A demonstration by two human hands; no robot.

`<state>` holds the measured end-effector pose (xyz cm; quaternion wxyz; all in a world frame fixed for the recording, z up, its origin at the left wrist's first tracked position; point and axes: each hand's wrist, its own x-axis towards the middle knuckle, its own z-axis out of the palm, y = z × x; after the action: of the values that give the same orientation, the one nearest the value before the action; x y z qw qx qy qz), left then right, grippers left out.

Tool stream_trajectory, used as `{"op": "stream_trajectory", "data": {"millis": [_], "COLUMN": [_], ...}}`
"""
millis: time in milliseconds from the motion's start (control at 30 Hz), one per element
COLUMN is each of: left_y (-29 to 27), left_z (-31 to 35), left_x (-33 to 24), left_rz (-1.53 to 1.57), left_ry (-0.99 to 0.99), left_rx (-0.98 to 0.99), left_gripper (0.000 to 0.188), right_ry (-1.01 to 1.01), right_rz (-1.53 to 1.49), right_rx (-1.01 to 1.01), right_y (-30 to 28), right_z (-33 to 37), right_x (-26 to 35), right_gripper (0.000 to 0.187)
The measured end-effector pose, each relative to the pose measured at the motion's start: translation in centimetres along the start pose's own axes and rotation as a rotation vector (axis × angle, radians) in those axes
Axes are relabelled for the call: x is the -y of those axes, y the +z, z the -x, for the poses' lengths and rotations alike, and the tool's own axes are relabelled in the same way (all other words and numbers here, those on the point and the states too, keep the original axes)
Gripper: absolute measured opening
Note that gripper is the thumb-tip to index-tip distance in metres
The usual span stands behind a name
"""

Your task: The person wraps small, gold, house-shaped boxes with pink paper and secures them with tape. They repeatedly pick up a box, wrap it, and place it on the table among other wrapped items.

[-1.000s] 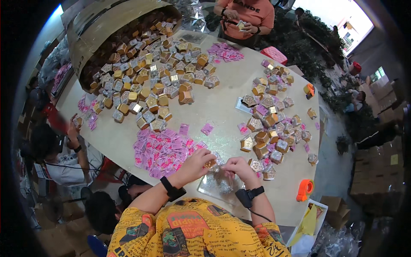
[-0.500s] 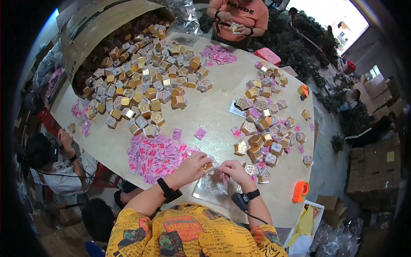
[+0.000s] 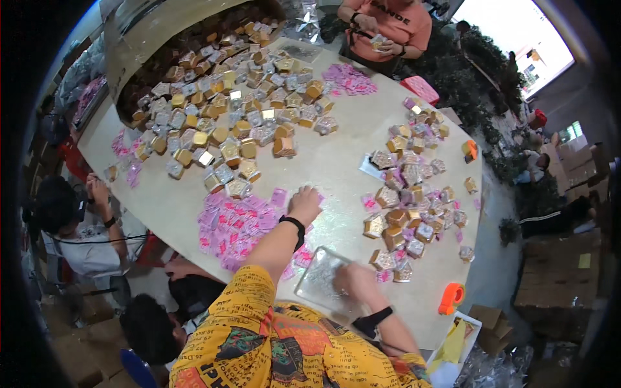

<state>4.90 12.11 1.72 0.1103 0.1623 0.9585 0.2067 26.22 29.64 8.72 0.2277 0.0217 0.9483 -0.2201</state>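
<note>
My left hand (image 3: 304,205) reaches forward past the right edge of a heap of pink tags (image 3: 236,223). Its fingers are closed down on a single pink tag, of which only an edge shows. Smeared by motion, my right hand (image 3: 359,282) is over the right side of a shallow clear tray (image 3: 317,275) holding tiny pieces I cannot make out. What its fingers do is hidden. To the right lies a group of gold and silver house-shaped ornaments (image 3: 394,236), some with pink tags among them.
A large tipped carton (image 3: 123,71) spills many gold and silver ornaments across the far left. Orange tape dispensers (image 3: 451,299) lie along the right edge. Across the table a person in an orange shirt (image 3: 394,26) handles an ornament. Other people sit at the left.
My left hand has left the gold ornament and moved forward onto the lone pink tag. My right hand has come down over the tray, and the view has shifted slightly.
</note>
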Motion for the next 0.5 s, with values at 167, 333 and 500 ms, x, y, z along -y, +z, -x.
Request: {"op": "stream_trajectory", "data": {"millis": [167, 333, 500], "left_y": [4.4, 2.9, 0.3], "left_z": [-0.2, 0.8, 0.7], "left_x": [2.8, 3.1, 2.6], "left_rz": [-0.032, 0.098, 0.078], "left_ry": [0.142, 0.197, 0.112], "left_rx": [-0.181, -0.228, -0.138], "left_gripper": [0.019, 0.020, 0.027], "right_ry": [-0.161, -0.316, -0.305], "right_rz": [0.020, -0.020, 0.049], "right_rx": [0.061, -0.046, -0.092], "right_y": [8.3, 10.2, 8.1], "right_z": [0.2, -1.2, -0.9], "right_x": [0.1, -2.7, -0.7], "right_gripper": [0.021, 0.008, 0.012]}}
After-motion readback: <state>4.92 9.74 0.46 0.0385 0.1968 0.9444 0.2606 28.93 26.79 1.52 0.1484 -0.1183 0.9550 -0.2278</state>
